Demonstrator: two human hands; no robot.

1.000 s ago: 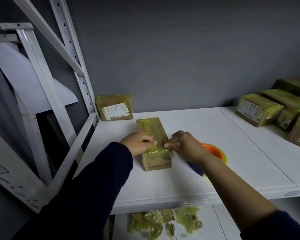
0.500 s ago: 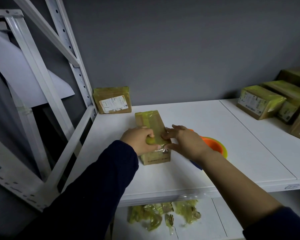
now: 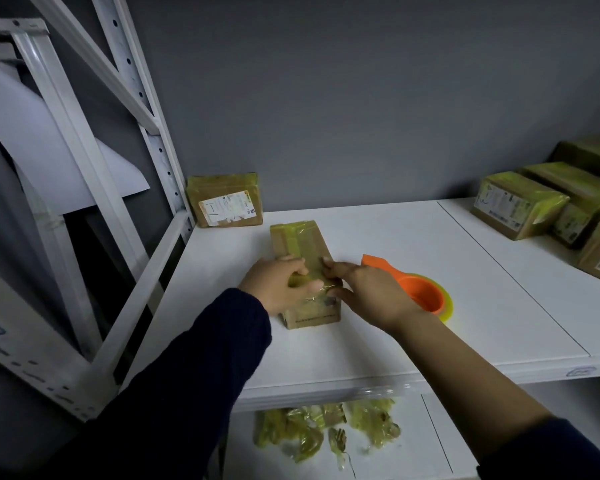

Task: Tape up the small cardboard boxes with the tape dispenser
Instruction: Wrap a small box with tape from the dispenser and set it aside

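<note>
Small brown cardboard box (image 3: 305,245), part-wrapped in yellow-green tape, is laid lengthwise mid-way across the white shelf board (image 3: 395,237), with its near end toward the front lip. It is held by the left hand (image 3: 278,287), which is curled over its near left top edge. The right hand (image 3: 368,292) is laid against the near right edge with fairly straight fingers, and a crinkled tape end is pressed down. The hands are close together, almost touching over the box.

Change: a second ago the tape end was pinched between both hands at the near top edge. The pinch has been dropped and the strip is now being smoothed over the corner. Judged: this strip is applied and the near end is nearly sealed. The front face shows mostly bare cardboard, so another pass may be needed.

Orange plastic tape dispenser with yellow-green roll (image 3: 418,292) is parked just beside the right hand, untouched. More of it is exposed than before, and it is judged to be in easy reach.

Edges and room:
- Front: bare board is left between the box and the front lip.
- Right: open board is available past a seam line, and the stack of taped boxes (image 3: 520,202) is well apart.
- Back left: a labelled taped box (image 3: 227,204) is stood against the grey wall, clear of the work.
- Left: the side is bounded by the white steel rack upright (image 3: 153,133), so elbow room is judged tight there.
- Below: crumpled tape scraps (image 3: 326,431) are seen on the lower shelf.
</note>
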